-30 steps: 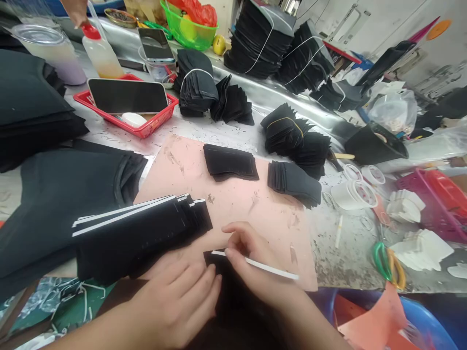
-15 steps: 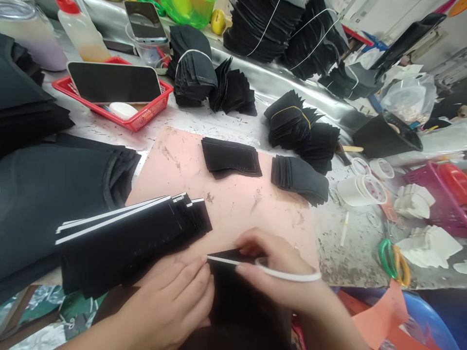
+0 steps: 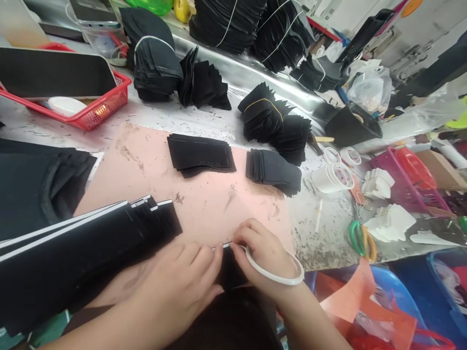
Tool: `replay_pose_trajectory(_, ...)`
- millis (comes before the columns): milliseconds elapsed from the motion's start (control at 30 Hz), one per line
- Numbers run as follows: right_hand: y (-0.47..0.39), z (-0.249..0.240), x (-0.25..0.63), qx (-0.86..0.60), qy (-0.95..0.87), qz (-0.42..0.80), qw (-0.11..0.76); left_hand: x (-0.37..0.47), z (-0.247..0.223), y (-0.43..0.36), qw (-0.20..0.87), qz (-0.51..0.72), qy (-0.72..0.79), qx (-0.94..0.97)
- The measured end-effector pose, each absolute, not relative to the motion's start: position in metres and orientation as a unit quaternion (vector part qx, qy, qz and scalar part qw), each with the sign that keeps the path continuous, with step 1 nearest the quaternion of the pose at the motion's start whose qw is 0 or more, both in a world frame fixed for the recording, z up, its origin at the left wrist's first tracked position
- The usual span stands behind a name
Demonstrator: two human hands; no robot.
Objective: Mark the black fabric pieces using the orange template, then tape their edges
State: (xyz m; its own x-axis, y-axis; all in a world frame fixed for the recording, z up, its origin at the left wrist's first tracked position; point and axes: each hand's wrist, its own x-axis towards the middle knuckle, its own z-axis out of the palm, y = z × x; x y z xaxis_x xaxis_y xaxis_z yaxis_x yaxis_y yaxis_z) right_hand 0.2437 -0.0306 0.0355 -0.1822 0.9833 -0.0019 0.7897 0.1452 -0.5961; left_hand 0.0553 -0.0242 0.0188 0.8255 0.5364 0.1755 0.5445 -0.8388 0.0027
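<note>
My left hand [image 3: 182, 282] and my right hand [image 3: 260, 250] meet at the near edge of the pink board [image 3: 204, 204], with fingers closed on a black piece [image 3: 230, 270] that has a white strip along its top edge. A loop of white tape [image 3: 279, 278] hangs from my right hand around the wrist. Left of my left hand lies a stack of black pieces with white edges [image 3: 109, 238]. Two small black stacks, one flat [image 3: 202, 153] and one fanned [image 3: 273, 170], rest at the board's far side.
A red basket [image 3: 105, 104] holding a phone stands at the far left. Banded black bundles [image 3: 155, 63] line the back. To the right are tape rolls [image 3: 333, 178], scissors [image 3: 361, 238], white pieces [image 3: 390, 222] and a magenta basket [image 3: 401, 180]. A blue tub [image 3: 397, 287] is below the table edge.
The view has swung right, so the table things appear further left. My hands have come closer together on the black piece, and less of its white strip shows between them.
</note>
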Motion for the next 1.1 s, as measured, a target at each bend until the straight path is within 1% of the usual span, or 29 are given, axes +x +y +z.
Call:
replay_pose_trajectory(167, -0.029, 0.040, 0.268, -0.600, -0.706, 0.299, 0.227, 0.071, 0.020, -0.020, 0.040, -0.073, -0.263, -0.961)
replay_pose_trajectory(333, -0.028, 0.034, 0.286, -0.634, -0.706, 0.218, 0.229, 0.078, 0.023, -0.013, 0.041, -0.046, -0.266, -0.962)
replay_pose_trajectory(567, -0.035, 0.025, 0.279, -0.619, -0.717, 0.189, 0.259, 0.096, 0.027, -0.003, 0.021, -0.002, -0.273, -0.962)
replay_pose_trajectory(633, -0.041, 0.024, 0.280, -0.608, -0.730, 0.159, 0.267, 0.097, 0.028, -0.001, 0.010, 0.013, -0.275, -0.961)
replay_pose_trajectory(700, -0.045, 0.027, 0.285, -0.586, -0.753, 0.145, 0.263, 0.097, 0.029, 0.000, -0.001, 0.033, -0.274, -0.961)
replay_pose_trajectory(800, -0.040, 0.038, 0.296, -0.549, -0.781, 0.193, 0.228, 0.097, 0.031, -0.004, -0.011, 0.048, -0.291, -0.956)
replay_pose_trajectory(867, -0.021, 0.047, 0.298, -0.545, -0.789, 0.197, 0.205, 0.095, 0.031, -0.010, -0.006, 0.052, -0.298, -0.953)
replay_pose_trajectory(967, 0.029, 0.052, 0.285, -0.538, -0.804, 0.152, 0.202, 0.082, 0.032, -0.022, 0.014, 0.017, -0.270, -0.962)
replay_pose_trajectory(1033, 0.069, 0.048, 0.268, -0.520, -0.820, 0.131, 0.202, 0.064, 0.037, -0.029, 0.017, -0.060, -0.237, -0.969)
replay_pose_trajectory(1100, 0.105, 0.040, 0.251, -0.485, -0.846, 0.114, 0.192, 0.035, 0.043, -0.034, 0.007, -0.151, -0.236, -0.960)
